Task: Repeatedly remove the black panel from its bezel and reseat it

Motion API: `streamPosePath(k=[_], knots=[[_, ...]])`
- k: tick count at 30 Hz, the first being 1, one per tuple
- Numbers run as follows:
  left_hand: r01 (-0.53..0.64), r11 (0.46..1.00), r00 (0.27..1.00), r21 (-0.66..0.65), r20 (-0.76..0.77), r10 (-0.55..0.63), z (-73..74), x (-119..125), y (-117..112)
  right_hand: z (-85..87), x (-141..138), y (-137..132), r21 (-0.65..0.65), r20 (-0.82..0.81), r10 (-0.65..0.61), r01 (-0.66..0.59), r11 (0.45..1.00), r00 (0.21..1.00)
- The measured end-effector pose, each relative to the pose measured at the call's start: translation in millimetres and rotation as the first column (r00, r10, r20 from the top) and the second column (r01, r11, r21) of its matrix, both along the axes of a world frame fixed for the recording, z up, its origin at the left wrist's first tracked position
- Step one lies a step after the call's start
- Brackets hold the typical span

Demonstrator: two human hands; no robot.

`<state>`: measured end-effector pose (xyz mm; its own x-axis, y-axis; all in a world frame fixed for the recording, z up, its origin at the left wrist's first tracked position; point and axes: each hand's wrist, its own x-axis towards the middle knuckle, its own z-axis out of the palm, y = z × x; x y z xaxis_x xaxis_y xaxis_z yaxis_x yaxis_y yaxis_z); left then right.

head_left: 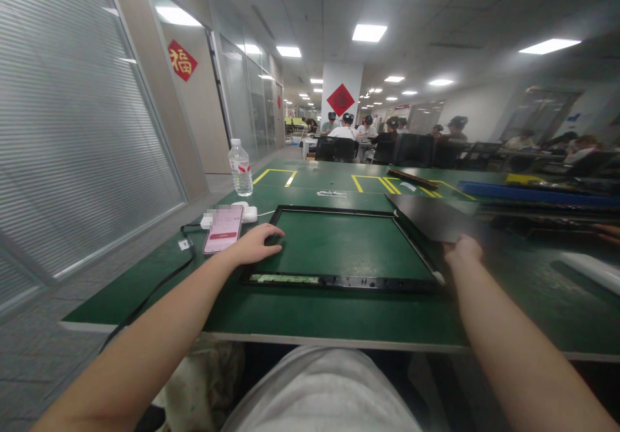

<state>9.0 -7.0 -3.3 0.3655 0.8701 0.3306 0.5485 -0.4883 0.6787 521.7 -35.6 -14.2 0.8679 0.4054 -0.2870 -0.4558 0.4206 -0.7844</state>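
Under our spread left fingers (274, 230), the black frame (378, 283) lies open in the middle; the dark panel (426, 216), clamped in our right fingers (450, 248), tilts outside that opening.

Rectangular ceiling lights (369, 33) shone white, well beyond left hand (261, 243) and right hand (464, 251). Green tabletop (329, 245) between them showed soft sheen. Dark panel (426, 216) at right hand looked blurred; blinds (77, 128) left of left hand leaned, distorted.
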Motion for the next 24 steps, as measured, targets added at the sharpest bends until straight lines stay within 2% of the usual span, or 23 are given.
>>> streamPosePath(k=[5, 12, 19, 24], knots=[[0.041, 0.999, 0.993, 0.016, -0.114, -0.039, -2.8, -1, 2, -5.5, 6, 1, 0.029, 0.021, 0.086, -0.087, 0.996, 0.996], [0.066, 0.998, 0.987, 0.008, -0.148, -0.064, -3.3, -1, 3, -12.3, 12, 7, 0.025, 0.057, 0.079, -0.080, 0.996, 0.995], [0.097, 0.994, 0.951, 0.046, -0.298, -0.079, -5.5, -4, 5, -26.1, 28, 17, 0.080, 0.046, 0.100, -0.103, 0.991, 0.994], [0.120, 0.991, 0.919, 0.063, -0.384, -0.087, -5.1, -4, 5, -28.9, 33, 19, 0.138, 0.017, 0.137, -0.138, 0.981, 0.990]])
